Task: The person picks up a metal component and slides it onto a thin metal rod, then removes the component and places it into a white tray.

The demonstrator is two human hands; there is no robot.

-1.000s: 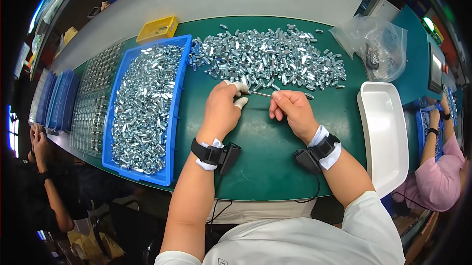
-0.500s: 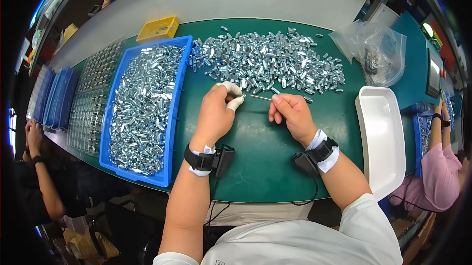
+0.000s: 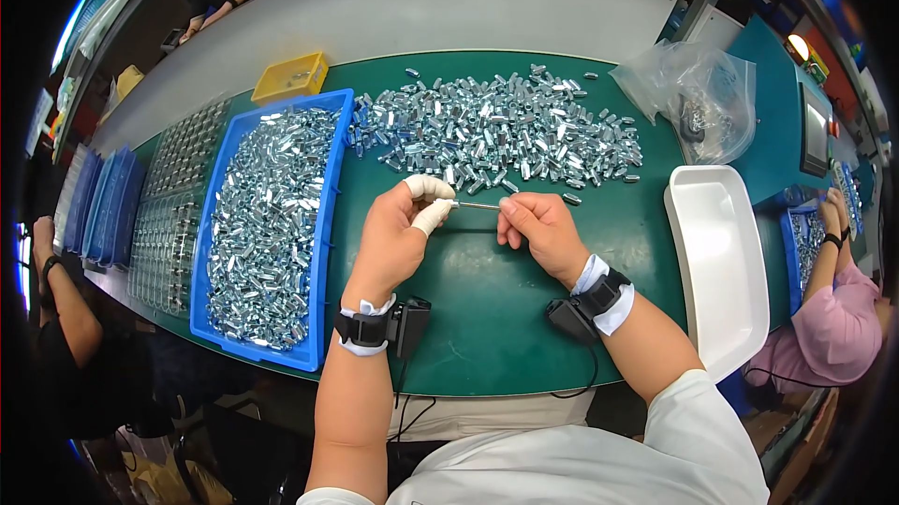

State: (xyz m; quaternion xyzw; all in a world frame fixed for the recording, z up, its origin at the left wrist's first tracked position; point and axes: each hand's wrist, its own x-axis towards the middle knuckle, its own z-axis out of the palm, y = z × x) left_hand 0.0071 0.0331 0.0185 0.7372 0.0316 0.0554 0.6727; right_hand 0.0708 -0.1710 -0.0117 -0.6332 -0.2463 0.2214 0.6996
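Observation:
My left hand, with white finger covers on its thumb and forefinger, pinches a small shiny metal piece that its fingertips mostly hide. Between thumb and fingers, my right hand grips a thin metal rod. The rod lies nearly level, its left end meeting the left fingertips; whether it sits inside the piece I cannot tell. Both hands are above the green table. Just beyond them spreads a loose heap of short silvery hexagonal metal parts.
Left of my arm, a blue tray is full of similar parts. Clear racks holding parts stand farther left. A yellow bin is behind the tray. On the right are a white tub and a clear plastic bag. Other people sit nearby.
The rod's tip, earlier a short gap from my left fingertips, now touches them. My hands have come closer together. The view has shifted slightly.

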